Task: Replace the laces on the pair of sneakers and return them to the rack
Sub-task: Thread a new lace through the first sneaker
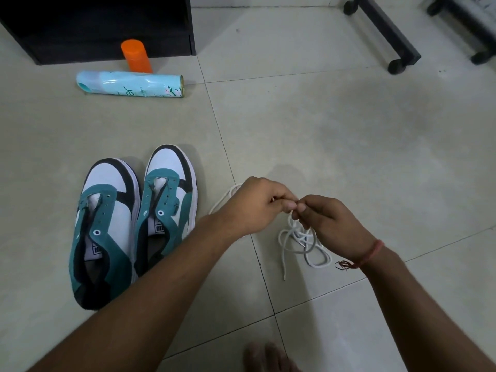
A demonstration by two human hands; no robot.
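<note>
1. Hands met above the tiled floor [349, 130], right of the sneakers, fingertips touching.
2. The left hand [257, 205] had its fingers curled, thumb and forefinger pinching the white lace [300, 237] at its top.
3. The right hand [324, 218], with a red thread bracelet [371, 252] at the wrist, pinched the same lace just beside the left fingertips.
4. The lace hung from the pinch in a tangled bundle of loops, one free end trailing down toward the floor; more white cord [228, 194] showed behind the left hand.
5. The left sneaker [104, 232] and right sneaker [169, 200], teal, white and black, stood side by side on the floor, touching, toes pointing away, eyelets bare of laces.
6. A pale blue spray can [128, 84] lay on its side farther off, with an orange container [136, 56] upright just behind it, in front of a dark cabinet [107, 22].
7. Black furniture legs [386, 33] stood at the upper right, and bare toes [268, 355] showed at the bottom edge.
</note>
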